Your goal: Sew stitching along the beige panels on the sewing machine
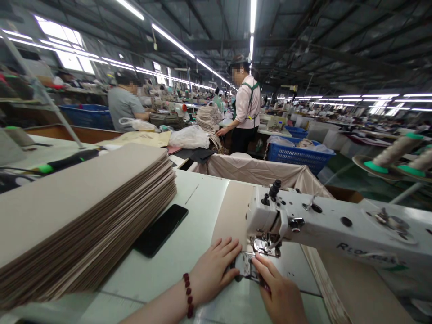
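A beige fabric panel [231,211] lies on the pale green table, its far end curving toward the back edge and its right side by the sewing machine [270,216]. My left hand [219,263] rests flat on the near end of this panel, fingers stretched forward, a dark red beaded bracelet on the wrist. Just in front of the presser foot [265,246], my right hand [278,285] has its fingers extended beside a metal guide [247,265]. The fingertips touch the guide area; whether they pinch any cloth there is hidden.
A tall stack of beige panels [135,202] fills the left, with a black phone [162,230] beside it. More panels [357,283] lie under the machine arm. Behind the table is a cloth-lined bin [256,168]. Thread cones [393,153] stand right. Two co-workers are farther back.
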{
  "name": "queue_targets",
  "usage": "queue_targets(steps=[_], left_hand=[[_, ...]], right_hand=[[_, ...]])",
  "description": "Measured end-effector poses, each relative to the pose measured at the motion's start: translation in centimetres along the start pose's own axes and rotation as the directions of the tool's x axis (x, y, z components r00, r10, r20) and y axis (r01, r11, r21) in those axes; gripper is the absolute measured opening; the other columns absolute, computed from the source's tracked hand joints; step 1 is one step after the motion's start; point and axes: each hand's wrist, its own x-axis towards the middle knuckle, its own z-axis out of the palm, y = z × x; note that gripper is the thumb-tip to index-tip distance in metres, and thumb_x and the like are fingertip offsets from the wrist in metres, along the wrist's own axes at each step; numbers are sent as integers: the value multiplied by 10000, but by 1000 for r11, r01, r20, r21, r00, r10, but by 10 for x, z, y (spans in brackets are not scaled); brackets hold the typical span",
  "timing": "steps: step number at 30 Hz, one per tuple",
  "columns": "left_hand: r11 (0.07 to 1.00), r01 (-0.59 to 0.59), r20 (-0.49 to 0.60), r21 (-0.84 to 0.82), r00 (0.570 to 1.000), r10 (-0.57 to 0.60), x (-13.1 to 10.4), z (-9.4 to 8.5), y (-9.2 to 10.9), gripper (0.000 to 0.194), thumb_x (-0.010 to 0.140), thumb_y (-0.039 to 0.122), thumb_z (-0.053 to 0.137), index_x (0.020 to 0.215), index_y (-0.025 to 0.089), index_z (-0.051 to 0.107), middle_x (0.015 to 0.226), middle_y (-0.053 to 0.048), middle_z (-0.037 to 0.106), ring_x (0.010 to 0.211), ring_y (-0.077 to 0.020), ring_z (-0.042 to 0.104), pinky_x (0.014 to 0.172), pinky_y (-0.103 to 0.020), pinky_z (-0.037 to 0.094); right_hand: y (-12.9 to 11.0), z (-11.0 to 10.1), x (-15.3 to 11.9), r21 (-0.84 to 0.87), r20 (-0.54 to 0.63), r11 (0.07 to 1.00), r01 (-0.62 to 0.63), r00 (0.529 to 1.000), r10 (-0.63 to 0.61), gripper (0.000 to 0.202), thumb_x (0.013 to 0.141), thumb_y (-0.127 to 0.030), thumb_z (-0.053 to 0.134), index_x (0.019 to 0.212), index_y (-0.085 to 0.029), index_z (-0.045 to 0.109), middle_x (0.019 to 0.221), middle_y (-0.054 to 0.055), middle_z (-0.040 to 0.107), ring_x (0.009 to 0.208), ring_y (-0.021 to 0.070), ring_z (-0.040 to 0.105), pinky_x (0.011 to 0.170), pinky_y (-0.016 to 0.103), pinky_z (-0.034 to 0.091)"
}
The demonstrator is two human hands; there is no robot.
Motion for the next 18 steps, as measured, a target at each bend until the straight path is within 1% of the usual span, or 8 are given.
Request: queue_targets(steps=[4, 11, 15, 18], left_hand=[[1000, 10, -15, 17, 1000, -9, 6, 4, -4, 583, 973, 453, 467, 1497, 305, 258, 1545, -14, 297, 1412, -244, 280, 1156, -459, 234], [999, 7, -41, 37, 999, -5, 8, 7, -6, 632, 969, 484, 458, 1514, 302, 196, 1563, -3, 245, 1433, -237, 223, 1169, -451, 194], [999, 6, -43, 53, 999, -4, 7, 7, -6, 647, 970, 487, 452, 1520, 298, 168, 1570, 1, 217, 1440, -240, 195, 1171, -451, 181], [998, 5, -45, 56, 999, -2, 7, 7, -6, 654, 970, 479, 455, 1523, 296, 156, 1571, 0, 213, 1441, -244, 190, 1170, -452, 180]], right_hand=[[3, 4, -1, 2, -10, 1000, 17, 1000, -17, 762, 710, 7, 431, 1390, -336, 441, 1422, -18, 495, 1005, 183, 660, 843, 296, 558], [6, 8, -1, -2, -3, 1000, 20, 1000, -20, 795, 684, 17, 435, 1397, -334, 435, 1434, -24, 479, 1057, 187, 641, 858, 291, 552], [6, 9, -1, -4, 4, 1000, 20, 1000, -20, 801, 687, 22, 431, 1404, -335, 423, 1438, -20, 475, 1048, 183, 645, 864, 291, 550], [6, 10, -1, 18, -14, 999, 28, 1000, -28, 804, 681, 25, 441, 1399, -337, 431, 1429, -17, 487, 1051, 181, 643, 893, 290, 536]])
